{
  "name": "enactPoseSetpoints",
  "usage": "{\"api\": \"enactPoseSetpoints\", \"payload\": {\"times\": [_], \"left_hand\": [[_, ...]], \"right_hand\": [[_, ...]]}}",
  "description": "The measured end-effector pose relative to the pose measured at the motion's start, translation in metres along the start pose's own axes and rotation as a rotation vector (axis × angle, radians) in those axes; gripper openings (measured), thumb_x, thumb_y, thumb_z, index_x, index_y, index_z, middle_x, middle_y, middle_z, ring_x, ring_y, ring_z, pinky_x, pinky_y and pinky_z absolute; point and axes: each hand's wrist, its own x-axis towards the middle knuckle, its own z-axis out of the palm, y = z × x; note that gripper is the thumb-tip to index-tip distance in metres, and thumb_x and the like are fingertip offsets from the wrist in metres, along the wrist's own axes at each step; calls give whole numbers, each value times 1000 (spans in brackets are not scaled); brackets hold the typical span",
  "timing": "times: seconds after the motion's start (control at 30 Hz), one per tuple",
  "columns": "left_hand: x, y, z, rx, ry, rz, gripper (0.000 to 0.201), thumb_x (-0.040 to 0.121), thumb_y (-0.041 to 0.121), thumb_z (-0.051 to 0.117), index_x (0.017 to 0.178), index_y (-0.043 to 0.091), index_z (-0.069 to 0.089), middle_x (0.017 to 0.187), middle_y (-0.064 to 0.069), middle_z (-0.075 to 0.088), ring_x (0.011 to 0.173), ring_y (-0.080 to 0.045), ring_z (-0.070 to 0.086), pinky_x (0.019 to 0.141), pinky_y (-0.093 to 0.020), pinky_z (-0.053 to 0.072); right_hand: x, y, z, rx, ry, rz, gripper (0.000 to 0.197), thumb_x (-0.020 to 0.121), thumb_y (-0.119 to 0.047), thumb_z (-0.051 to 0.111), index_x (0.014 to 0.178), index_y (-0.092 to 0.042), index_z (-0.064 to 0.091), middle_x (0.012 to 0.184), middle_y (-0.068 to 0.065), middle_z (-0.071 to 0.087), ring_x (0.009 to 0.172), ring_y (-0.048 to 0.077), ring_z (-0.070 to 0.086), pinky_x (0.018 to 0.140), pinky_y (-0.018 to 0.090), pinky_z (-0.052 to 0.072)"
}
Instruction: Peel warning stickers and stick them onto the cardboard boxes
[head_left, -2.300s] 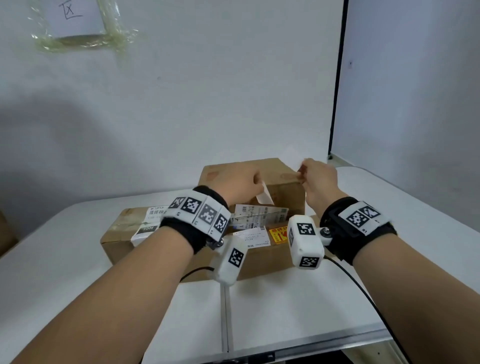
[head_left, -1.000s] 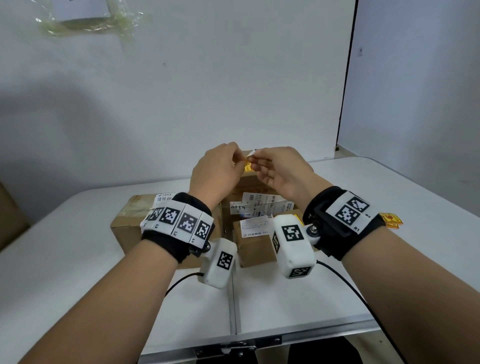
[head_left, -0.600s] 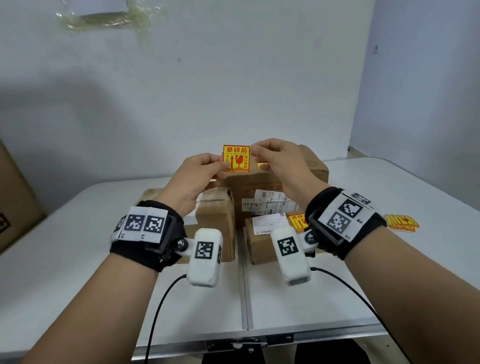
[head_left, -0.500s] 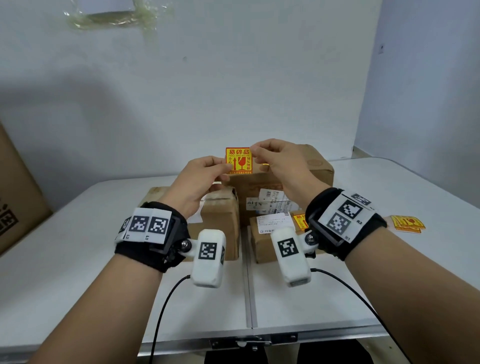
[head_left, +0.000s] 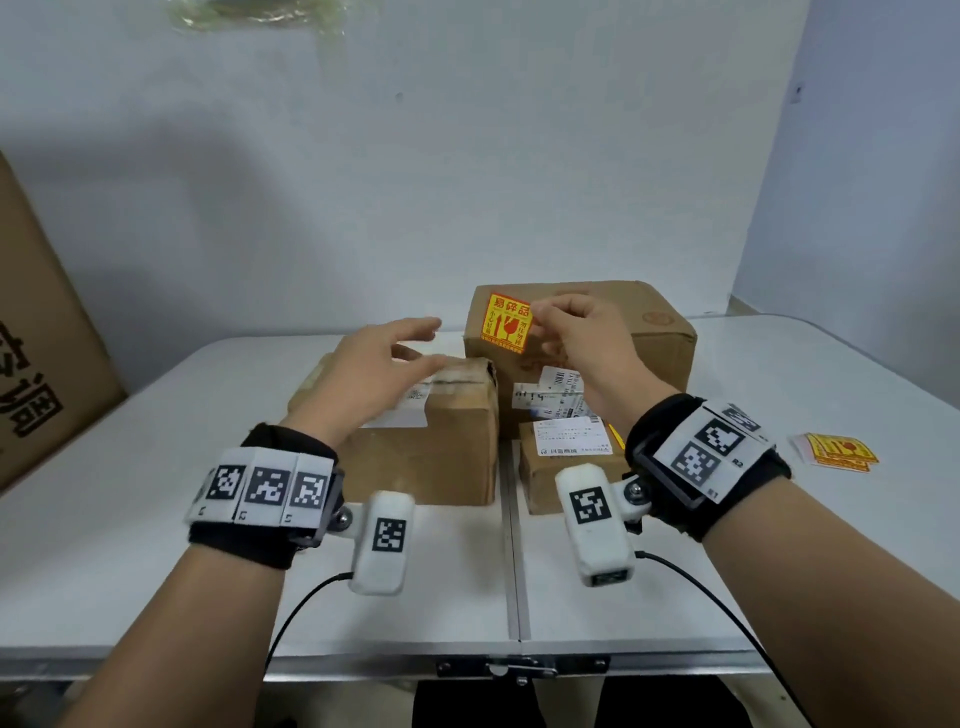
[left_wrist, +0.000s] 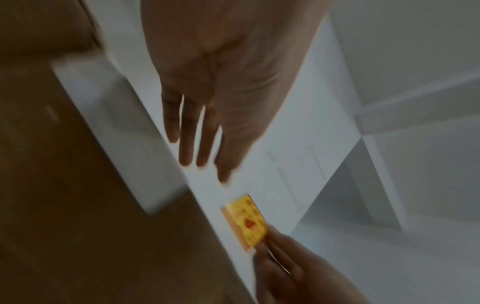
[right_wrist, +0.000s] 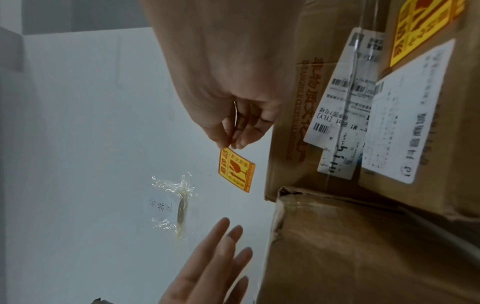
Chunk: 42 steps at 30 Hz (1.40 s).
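My right hand (head_left: 566, 332) pinches one edge of a yellow and red warning sticker (head_left: 507, 323), held up in front of the tall rear cardboard box (head_left: 660, 322). The right wrist view shows the same sticker (right_wrist: 235, 170) hanging from the thumb and fingertips of that hand (right_wrist: 233, 137). My left hand (head_left: 384, 364) hovers with straight, spread fingers above the front left box (head_left: 431, 447), holding nothing. In the left wrist view the left hand (left_wrist: 207, 123) is blurred, with the sticker (left_wrist: 246, 222) beyond its fingertips. A small box (head_left: 566, 467) with a white label sits in front of the tall one.
A stack of more warning stickers (head_left: 836, 451) lies on the white table (head_left: 156, 519) at the right. A large cardboard carton (head_left: 36, 353) leans at the far left. Wrist camera cables trail over the table's front edge. A wall stands close behind the boxes.
Both hands held the sticker half a second ago. My left hand has let go and dropped toward the front left box, while the right hand keeps the sticker, now tilted.
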Motion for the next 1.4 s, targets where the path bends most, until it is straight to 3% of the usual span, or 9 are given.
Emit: {"api": "enactPoseSetpoints", "payload": {"times": [0.1,0.27,0.43,0.57,0.77,0.97,1.13,1.23,1.4], "left_hand": [[-10,-12,-9,154,-189,36,39,76,59,68,114,47,67,121,24,63,117,0,54,103,-29,41],[-13,-18,-11,162,-275,54,37,75,58,69,112,52,66,135,26,54,124,-3,49,107,-31,37],[-9,-16,2,203,-137,64,36,84,45,68,119,41,66,130,26,54,116,-1,48,90,-22,36],[-1,-17,21,163,-4,75,34,88,33,67,121,27,66,128,7,64,117,-12,55,98,-30,42],[0,-21,33,473,47,138,32,85,36,67,116,32,59,124,9,61,114,-16,52,91,-37,46],[-1,-20,11,199,-104,95,42,84,8,66,121,28,65,117,11,65,107,-6,55,90,-19,42],[-4,-17,2,24,-116,12,34,89,8,60,112,30,72,114,16,65,108,-1,55,85,-8,37],[-5,-16,3,-56,-76,-12,24,92,16,58,102,30,76,114,18,68,111,-1,56,92,-18,38],[-8,-19,8,1,3,33,12,88,30,67,95,31,76,109,16,70,103,-2,58,78,-10,36]], "right_hand": [[0,2,-1,34,-19,24,10,94,-18,60,91,-14,69,97,7,71,84,10,61,69,19,50],[-3,5,2,147,-129,33,12,94,-15,60,87,-13,69,90,7,69,82,15,59,71,23,51],[-10,7,1,174,-252,34,10,93,-13,60,85,-11,65,93,5,74,90,16,69,91,30,54],[-15,9,0,126,-300,10,10,93,-11,60,88,-8,67,100,10,74,98,21,70,97,33,52],[-15,13,-3,-44,-297,-43,12,90,-16,65,80,-16,70,93,2,72,99,18,66,101,39,50],[-14,18,4,-218,-382,-84,4,84,-20,71,80,-20,73,103,8,72,97,22,65,99,44,50],[-20,25,10,-240,-419,-76,8,86,-11,70,79,-16,70,92,-5,68,81,3,63,79,25,52],[-22,30,11,-224,-396,-74,4,86,-11,69,82,-12,70,94,0,67,88,13,62,91,38,55],[-21,36,12,-184,-375,-57,7,86,-11,70,80,-15,71,87,3,71,91,23,67,95,50,52]]}}
